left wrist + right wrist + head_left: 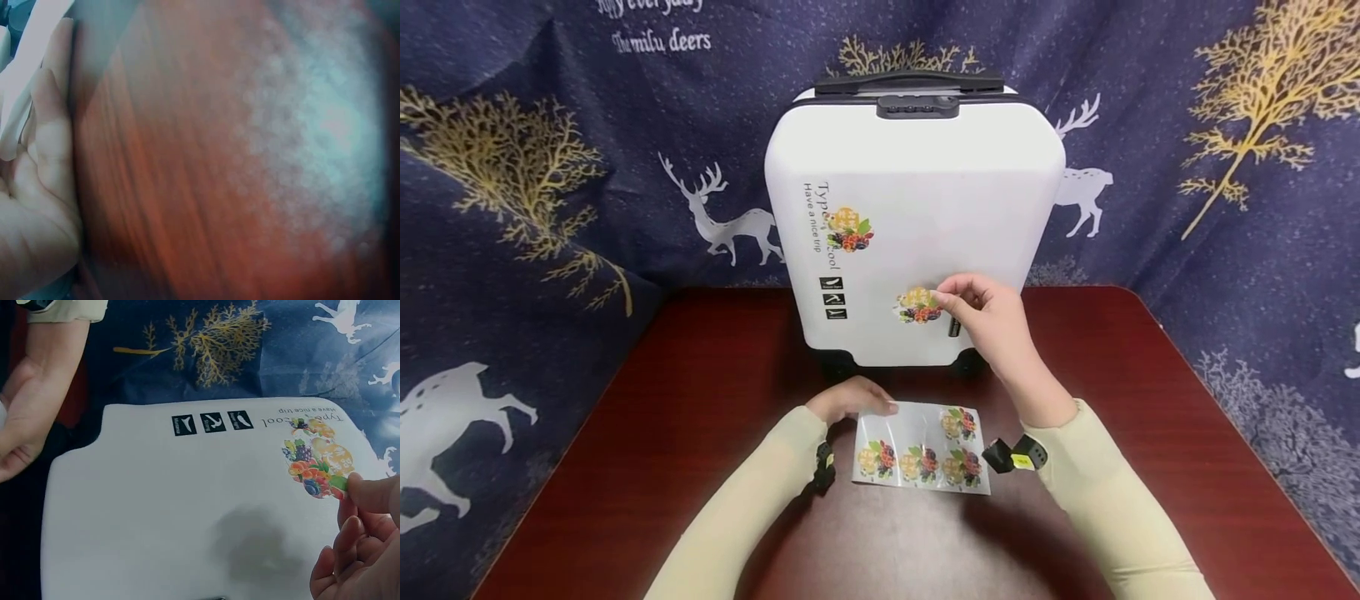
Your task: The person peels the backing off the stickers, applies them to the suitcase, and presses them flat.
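A white suitcase stands upright at the back of the table. My right hand pinches a fruit sticker by its edge between thumb and forefinger, in front of the lower part of the suitcase face. In the right wrist view, that fruit sticker partly overlaps another one on the suitcase. This other fruit sticker lies over the printed lettering at left. Low on the table, my left hand holds the sticker sheet at its far left corner, thumb on top. Several fruit stickers remain on the sheet.
The dark red table extends to both sides of the suitcase. Behind it hangs a blue cloth with deer and golden branches. A black handle and a combination lock top the suitcase.
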`<state>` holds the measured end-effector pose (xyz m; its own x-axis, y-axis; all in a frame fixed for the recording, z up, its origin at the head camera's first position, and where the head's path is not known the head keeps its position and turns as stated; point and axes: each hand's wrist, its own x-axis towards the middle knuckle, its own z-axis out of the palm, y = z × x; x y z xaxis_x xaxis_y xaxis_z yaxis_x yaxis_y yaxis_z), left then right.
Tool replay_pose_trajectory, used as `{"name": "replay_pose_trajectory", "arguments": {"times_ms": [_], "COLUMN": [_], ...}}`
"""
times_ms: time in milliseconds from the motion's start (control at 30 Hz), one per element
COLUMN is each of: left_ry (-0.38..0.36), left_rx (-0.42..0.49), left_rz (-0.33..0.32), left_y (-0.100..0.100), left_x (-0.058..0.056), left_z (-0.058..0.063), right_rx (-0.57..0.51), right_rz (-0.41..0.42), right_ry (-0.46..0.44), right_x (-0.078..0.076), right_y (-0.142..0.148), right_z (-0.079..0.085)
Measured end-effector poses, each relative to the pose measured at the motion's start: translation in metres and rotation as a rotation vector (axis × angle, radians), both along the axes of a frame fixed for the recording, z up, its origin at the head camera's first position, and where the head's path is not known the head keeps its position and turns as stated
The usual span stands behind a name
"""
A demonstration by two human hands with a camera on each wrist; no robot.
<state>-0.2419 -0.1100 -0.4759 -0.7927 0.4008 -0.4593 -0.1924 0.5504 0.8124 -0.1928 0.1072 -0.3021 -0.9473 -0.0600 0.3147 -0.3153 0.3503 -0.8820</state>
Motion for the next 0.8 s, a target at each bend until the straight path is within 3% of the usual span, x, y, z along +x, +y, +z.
{"name": "replay_pose_trajectory", "arguments": {"times_ms": [467, 800], "left_ry": [0.005, 0.014], "left_rx": [-0.026, -0.05], "left_rz": [-0.009, -0.003], "left_y": [0.002, 0.001], "left_x": [0.0, 0.001], "left_z": [0.0, 0.001], "right_rx": [0.073, 0.073], "right_rz": [-0.051, -0.05], "right_ry": [0.078, 0.109], "right_x": [-0.015, -0.015], "right_y": [0.004, 0.001], "right_z": [0.023, 0.037]}}
